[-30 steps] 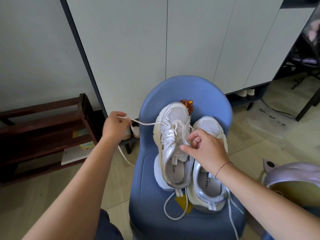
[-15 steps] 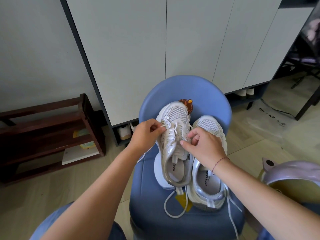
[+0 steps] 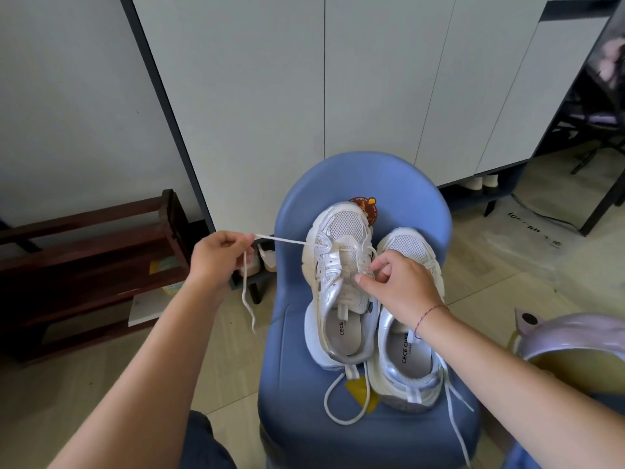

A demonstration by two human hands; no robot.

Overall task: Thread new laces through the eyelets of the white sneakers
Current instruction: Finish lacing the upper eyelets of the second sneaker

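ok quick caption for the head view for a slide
Left hand holds a white lace taut out of a white sneaker on a blue chair; right hand pinches its upper.

The right hand [image 3: 402,289] covers the right sneaker's [image 3: 409,367] eyelets; the sticker [image 3: 369,205] is half hidden behind the left sneaker's [image 3: 338,252] toe; a lace [image 3: 458,431] runs off the bottom edge.

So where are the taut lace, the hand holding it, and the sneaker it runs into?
lace [image 3: 287,241], head view, on its taut stretch between hand and sneaker.
left hand [image 3: 220,257], head view, on the back of the hand.
sneaker [image 3: 341,228], head view, on its mesh toe.
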